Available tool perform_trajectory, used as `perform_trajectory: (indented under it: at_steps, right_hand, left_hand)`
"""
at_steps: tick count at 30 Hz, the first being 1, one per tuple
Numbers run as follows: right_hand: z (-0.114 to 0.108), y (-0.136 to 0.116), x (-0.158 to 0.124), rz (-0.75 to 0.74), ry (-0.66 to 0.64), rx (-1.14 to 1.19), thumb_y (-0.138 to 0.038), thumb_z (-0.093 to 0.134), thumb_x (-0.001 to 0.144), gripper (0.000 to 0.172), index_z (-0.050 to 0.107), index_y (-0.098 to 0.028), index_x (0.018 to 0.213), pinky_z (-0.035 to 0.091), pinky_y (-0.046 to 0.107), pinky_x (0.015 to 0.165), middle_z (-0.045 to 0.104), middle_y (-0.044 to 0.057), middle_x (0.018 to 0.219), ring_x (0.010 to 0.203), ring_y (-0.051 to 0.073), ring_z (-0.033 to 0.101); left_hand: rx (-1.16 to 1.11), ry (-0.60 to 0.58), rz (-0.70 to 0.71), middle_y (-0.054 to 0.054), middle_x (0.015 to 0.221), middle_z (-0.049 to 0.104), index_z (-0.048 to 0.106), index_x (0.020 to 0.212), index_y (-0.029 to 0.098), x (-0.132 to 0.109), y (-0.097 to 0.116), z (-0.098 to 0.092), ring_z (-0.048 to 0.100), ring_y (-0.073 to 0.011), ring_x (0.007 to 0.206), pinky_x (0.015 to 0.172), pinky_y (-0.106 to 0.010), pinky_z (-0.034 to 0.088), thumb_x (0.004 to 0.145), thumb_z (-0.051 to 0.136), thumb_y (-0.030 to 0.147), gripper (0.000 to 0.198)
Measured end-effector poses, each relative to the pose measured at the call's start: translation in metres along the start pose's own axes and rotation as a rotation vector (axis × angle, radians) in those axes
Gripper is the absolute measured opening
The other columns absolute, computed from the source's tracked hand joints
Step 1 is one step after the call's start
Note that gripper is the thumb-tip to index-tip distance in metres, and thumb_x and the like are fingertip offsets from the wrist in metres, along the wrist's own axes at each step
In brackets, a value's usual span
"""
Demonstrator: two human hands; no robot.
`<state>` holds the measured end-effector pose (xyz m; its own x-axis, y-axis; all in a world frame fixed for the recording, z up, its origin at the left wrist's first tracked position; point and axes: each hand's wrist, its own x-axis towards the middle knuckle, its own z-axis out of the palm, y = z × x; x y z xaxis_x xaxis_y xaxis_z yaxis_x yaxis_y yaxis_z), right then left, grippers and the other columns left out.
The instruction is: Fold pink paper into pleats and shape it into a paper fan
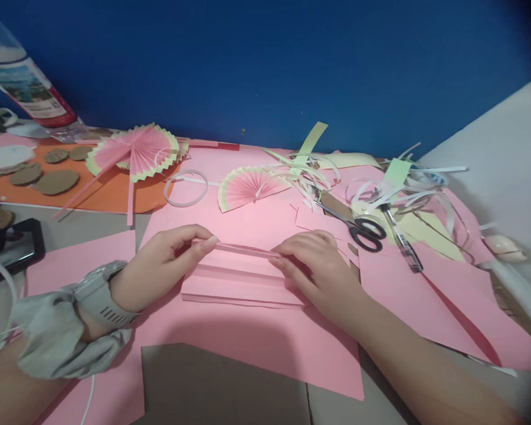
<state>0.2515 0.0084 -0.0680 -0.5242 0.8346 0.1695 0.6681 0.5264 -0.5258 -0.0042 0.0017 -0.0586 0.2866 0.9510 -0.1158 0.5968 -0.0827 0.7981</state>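
Observation:
A pink sheet of paper with accordion pleats (243, 286) lies in front of me on a larger pink sheet (230, 336). My left hand (172, 254) pinches the left end of its upper folded edge between thumb and fingers. At the right end of that same edge, my right hand (314, 265) is closed on the paper, thumb below and fingers above. The pleats nearer me hang loose and partly spread. Just beyond the hands sits a pink pleated paper fan (252, 188) with a yellow-green rim.
Black-handled scissors (354, 227) and a pen (402, 239) lie right, beside tangled paper strips (318, 165). A tape ring (186, 189), a pleated fan with paper sticks (135, 150), cardboard discs (56, 182) and a plastic bottle (35, 88) are left. A blue wall (265, 71) bounds the back.

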Motion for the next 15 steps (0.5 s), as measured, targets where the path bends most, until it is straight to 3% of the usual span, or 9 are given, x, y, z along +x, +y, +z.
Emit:
perform_trajectory:
  at_steps: [6, 9, 12, 15]
  right_hand:
    - [-0.0003, -0.0069, 0.0002, -0.057, -0.082, 0.053, -0.027, 0.047, 0.093, 0.015, 0.06, -0.02, 0.089, 0.035, 0.034, 0.082, 0.068, 0.002, 0.084, 0.081, 0.016, 0.057]
    - [0.0006, -0.0086, 0.0004, -0.069, -0.108, 0.05, -0.025, 0.045, 0.094, 0.017, 0.058, -0.019, 0.083, 0.035, 0.032, 0.08, 0.065, 0.001, 0.077, 0.075, 0.014, 0.055]
    - [0.0032, -0.0094, -0.0005, -0.104, -0.145, -0.002, -0.025, 0.043, 0.095, 0.022, 0.056, -0.019, 0.079, 0.034, 0.031, 0.076, 0.062, 0.001, 0.071, 0.071, 0.014, 0.052]
    - [0.0075, -0.0094, -0.0031, -0.173, -0.142, -0.062, -0.022, 0.042, 0.094, 0.021, 0.056, -0.018, 0.079, 0.032, 0.031, 0.074, 0.06, 0.001, 0.072, 0.072, 0.014, 0.05]
  left_hand:
    - [0.038, 0.003, 0.005, 0.005, 0.058, 0.048, 0.055, 0.075, 0.019, -0.0002, 0.0043, -0.0005, 0.037, -0.0079, 0.048, 0.047, -0.021, 0.035, 0.089, 0.046, 0.044, 0.03]
    - [0.051, -0.017, 0.008, 0.004, 0.06, 0.052, 0.058, 0.076, 0.019, -0.0007, 0.0071, -0.0012, 0.042, -0.009, 0.051, 0.052, -0.022, 0.039, 0.089, 0.047, 0.043, 0.029]
    - [0.118, -0.033, 0.115, 0.001, 0.079, 0.063, 0.064, 0.085, 0.021, -0.0001, 0.0079, -0.0001, 0.055, -0.0139, 0.074, 0.073, -0.025, 0.044, 0.086, 0.054, 0.04, 0.022]
    - [0.263, -0.061, 0.266, -0.002, 0.094, 0.063, 0.068, 0.088, 0.024, 0.0004, 0.0081, 0.0033, 0.052, -0.0186, 0.095, 0.088, -0.032, 0.038, 0.086, 0.055, 0.038, 0.019]
